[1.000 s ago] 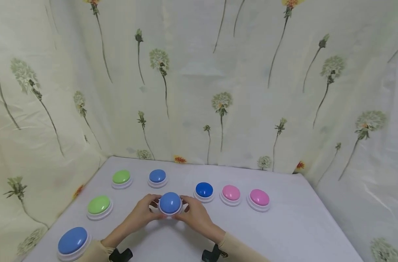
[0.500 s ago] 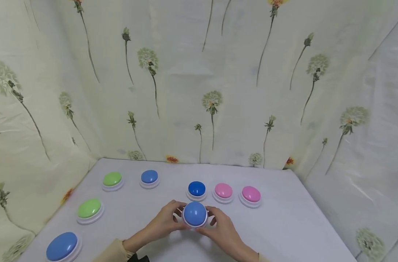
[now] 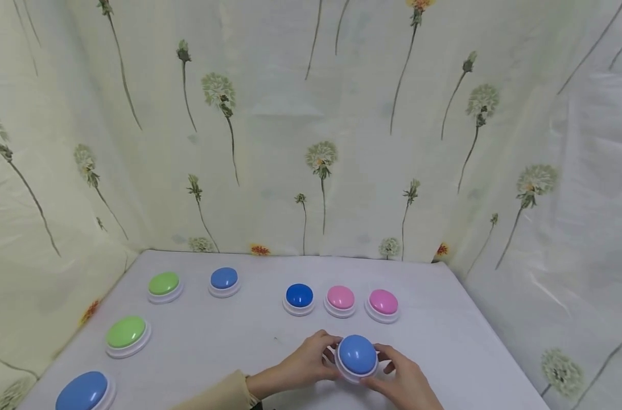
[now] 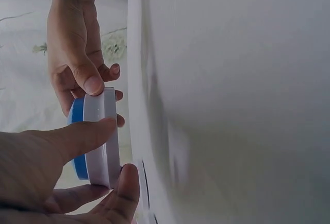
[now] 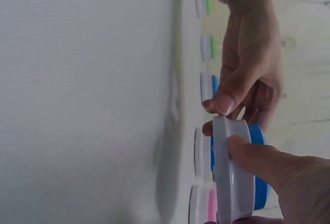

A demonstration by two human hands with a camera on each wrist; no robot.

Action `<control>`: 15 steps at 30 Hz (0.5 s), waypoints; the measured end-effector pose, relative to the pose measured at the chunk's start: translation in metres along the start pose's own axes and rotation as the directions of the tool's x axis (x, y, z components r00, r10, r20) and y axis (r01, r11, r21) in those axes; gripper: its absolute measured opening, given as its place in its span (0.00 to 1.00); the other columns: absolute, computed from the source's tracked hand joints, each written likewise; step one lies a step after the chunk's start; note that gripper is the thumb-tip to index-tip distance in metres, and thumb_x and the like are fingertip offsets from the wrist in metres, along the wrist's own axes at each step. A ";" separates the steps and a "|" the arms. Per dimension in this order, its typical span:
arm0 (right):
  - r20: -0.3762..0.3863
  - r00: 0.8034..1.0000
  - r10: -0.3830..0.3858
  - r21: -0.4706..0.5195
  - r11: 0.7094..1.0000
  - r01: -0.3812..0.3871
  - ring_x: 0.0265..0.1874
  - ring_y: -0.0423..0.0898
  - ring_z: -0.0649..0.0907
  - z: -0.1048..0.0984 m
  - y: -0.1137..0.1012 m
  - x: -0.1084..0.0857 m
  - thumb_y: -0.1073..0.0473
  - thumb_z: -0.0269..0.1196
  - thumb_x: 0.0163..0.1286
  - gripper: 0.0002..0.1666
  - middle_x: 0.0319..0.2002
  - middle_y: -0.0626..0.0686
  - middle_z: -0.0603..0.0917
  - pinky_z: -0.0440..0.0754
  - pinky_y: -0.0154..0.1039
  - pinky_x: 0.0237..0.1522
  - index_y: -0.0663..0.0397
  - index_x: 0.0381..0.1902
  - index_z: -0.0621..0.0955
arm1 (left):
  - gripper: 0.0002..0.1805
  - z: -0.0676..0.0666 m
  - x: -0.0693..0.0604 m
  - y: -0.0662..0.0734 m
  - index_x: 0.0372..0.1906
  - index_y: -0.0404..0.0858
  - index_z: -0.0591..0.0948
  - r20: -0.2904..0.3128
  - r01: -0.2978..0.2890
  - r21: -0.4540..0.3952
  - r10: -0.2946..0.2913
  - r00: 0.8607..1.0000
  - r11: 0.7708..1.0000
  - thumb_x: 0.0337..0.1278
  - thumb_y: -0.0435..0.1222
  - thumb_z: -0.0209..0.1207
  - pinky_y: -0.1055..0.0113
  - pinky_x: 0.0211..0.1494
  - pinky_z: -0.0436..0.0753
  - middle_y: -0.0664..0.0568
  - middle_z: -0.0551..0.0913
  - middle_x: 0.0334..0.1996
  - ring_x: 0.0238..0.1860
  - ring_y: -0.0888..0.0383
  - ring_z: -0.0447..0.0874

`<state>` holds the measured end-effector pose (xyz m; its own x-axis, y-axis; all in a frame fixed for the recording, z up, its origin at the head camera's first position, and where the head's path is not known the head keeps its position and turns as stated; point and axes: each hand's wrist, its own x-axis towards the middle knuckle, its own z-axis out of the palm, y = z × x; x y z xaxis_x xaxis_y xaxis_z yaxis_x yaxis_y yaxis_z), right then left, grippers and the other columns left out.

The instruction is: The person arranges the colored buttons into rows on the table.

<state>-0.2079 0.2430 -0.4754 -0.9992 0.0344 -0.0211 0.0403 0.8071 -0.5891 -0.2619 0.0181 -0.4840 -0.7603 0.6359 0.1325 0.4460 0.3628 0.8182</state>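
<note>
A light-blue push button [image 3: 358, 354] with a round white base is held between both hands above the table. My left hand [image 3: 311, 360] pinches its left rim, the thumb [image 4: 95, 136] lying across the white base in the left wrist view. On the opposite rim my right hand [image 3: 405, 378] grips the base, its thumb [image 5: 258, 157] showing in the right wrist view. The wrist views show the base apart from the tabletop. Behind the hands stand a dark-blue button [image 3: 299, 295], a pale pink button [image 3: 340, 297] and a deeper pink button [image 3: 383, 302].
The white-covered table [image 3: 229, 341] also bears a far green button [image 3: 164, 283], a nearer green button [image 3: 126, 332], a back blue button [image 3: 224, 278] and a large-looking blue button [image 3: 82, 391] at front left. A flower-printed curtain [image 3: 270, 142] hangs round the back and sides.
Both hands have carried the light-blue button to the right and nearer the body, now in front of the pink buttons. The head view has turned slightly right. The other buttons stay put.
</note>
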 end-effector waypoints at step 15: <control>-0.079 0.988 0.135 -0.033 0.990 -0.138 0.39 0.45 0.81 -0.027 0.066 -0.014 0.31 0.73 0.42 0.54 0.48 0.56 0.84 0.80 0.42 0.35 0.55 0.62 0.74 | 0.28 0.066 0.056 0.025 0.51 0.34 0.76 -0.015 0.071 -0.067 -0.072 0.997 0.995 0.40 0.34 0.74 0.78 0.40 0.78 0.54 0.78 0.41 0.38 0.69 0.78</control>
<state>-0.1909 0.3117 -0.4921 -0.9813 0.1890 -0.0367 0.1774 0.8139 -0.5532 -0.2622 0.1075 -0.4927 -0.7978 0.5974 0.0815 0.3582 0.3609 0.8611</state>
